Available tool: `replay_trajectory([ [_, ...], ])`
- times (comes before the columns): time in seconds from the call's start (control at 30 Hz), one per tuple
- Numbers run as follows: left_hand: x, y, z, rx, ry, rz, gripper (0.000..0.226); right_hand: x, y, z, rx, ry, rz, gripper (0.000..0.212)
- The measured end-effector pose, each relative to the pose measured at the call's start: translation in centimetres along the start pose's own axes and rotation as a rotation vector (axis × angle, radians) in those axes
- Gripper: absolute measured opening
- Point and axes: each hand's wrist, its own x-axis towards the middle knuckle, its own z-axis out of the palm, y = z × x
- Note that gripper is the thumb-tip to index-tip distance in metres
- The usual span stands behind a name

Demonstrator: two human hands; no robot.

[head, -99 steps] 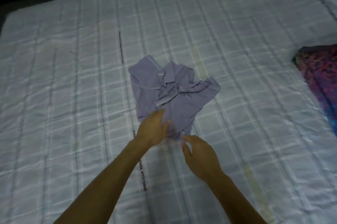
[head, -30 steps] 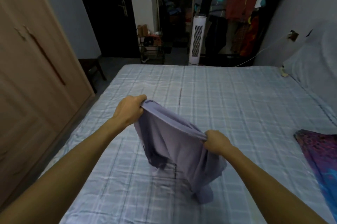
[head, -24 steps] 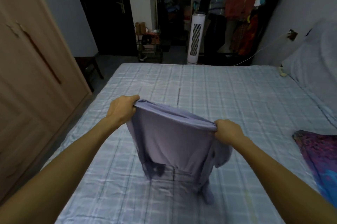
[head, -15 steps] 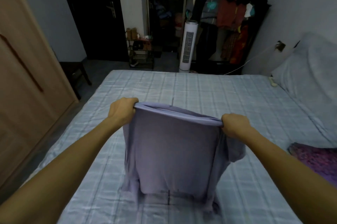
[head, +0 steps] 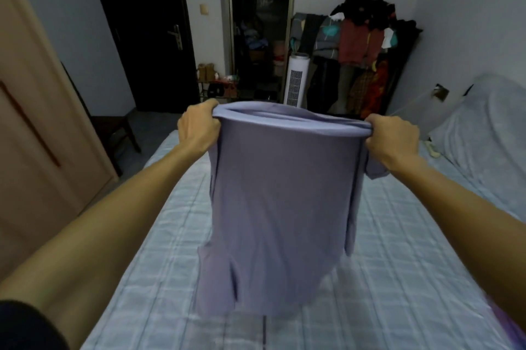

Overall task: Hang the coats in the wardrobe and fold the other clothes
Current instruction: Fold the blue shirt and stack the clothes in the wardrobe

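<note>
Lavender shirt [head: 279, 207] held up over the bed [head: 398, 236].

The left hand [head: 199, 129] and right hand [head: 391, 136] each grip a top corner in curled fingers; its blurred lower edge seems to hang clear of the checked bedsheet.

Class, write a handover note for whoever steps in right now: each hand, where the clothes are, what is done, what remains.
Left hand grips the top left corner of the purple shirt; right hand grips its top right corner.
The shirt hangs spread between them above the bed, unfolded.
Wardrobe at left, doors look shut; more clothes hang on a rack by the far wall.
Done: shirt held open. Left: lay it flat and fold it; hanging not started as far as visible.
</note>
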Motion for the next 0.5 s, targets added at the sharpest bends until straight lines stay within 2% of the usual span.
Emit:
replay_trajectory([
  [0.13,-3.8,1.0,-2.8,-0.042,0.037,0.009,0.026,-4.1,0.5,-2.4,-0.006,0.045,-0.052,0.017],
  [0.23,-9.5,1.0,-4.4,-0.053,-0.020,0.009,0.030,-9.9,0.8,-3.3,0.020,0.007,-0.113,0.013],
  [0.37,-18.7,-0.8,-5.3,-0.022,-0.160,-0.010,0.036,-19.1,1.8,-2.1,-0.017,-0.185,-0.199,0.021],
  [0.43,-23.6,-1.7,-5.5,-0.027,-0.291,-0.015,0.036,-23.6,2.3,-0.8,0.014,-0.273,-0.231,0.030],
  [0.5,-28.7,-2.7,-5.6,-0.030,-0.431,-0.045,0.038,-28.1,2.5,0.7,0.025,-0.401,-0.267,0.026],
])
